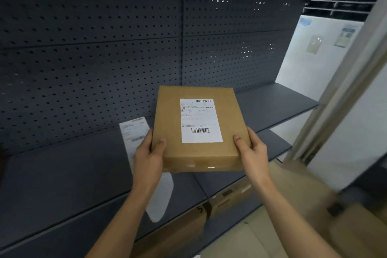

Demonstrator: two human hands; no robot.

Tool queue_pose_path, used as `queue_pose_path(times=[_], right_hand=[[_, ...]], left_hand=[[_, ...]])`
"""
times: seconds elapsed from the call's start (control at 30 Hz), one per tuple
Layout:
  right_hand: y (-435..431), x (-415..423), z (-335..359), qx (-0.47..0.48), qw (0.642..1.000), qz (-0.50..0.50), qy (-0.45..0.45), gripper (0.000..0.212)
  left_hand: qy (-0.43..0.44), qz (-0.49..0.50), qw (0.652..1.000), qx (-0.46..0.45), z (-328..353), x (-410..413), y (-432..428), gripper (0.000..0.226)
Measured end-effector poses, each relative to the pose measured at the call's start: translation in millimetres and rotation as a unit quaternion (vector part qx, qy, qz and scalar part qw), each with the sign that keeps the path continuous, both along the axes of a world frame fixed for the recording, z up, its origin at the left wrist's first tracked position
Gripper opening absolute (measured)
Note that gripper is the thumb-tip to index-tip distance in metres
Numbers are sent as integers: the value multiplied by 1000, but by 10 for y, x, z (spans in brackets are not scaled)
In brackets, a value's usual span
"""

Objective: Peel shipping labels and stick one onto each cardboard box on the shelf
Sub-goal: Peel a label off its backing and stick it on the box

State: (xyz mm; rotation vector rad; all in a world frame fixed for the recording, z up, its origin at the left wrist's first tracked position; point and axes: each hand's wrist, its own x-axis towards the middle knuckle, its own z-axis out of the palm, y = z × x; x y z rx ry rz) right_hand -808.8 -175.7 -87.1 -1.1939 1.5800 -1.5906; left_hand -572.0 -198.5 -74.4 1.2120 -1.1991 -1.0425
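Left hand [149, 153] and right hand [254, 148] hold a box [199, 153] by its near corners, fingers [146, 138] curled round it; label strip [134, 132] lies left on shelf [62, 174].

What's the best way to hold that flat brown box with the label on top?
By its side edges near the front corners, one hand from each side, as the left hand and right hand hold it: thumbs on top, fingers curling under. The cardboard box is wide and flat, so this likely keeps it level and leaves the shipping label uncovered.
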Motion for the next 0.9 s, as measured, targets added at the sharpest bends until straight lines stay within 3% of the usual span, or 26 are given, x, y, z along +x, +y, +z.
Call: queue_pose_path(times=[0.37, 0.9], right_hand=[[-154, -1660, -152, 20, 1000, -13, -1, 29], [-1489, -1929, -88, 51, 996, 60, 44, 31]], left_hand=[[-36, -16, 999, 18, -137, -1639, -239, 32], [1, 78, 996, 51, -179, -1909, -1130, 30]])
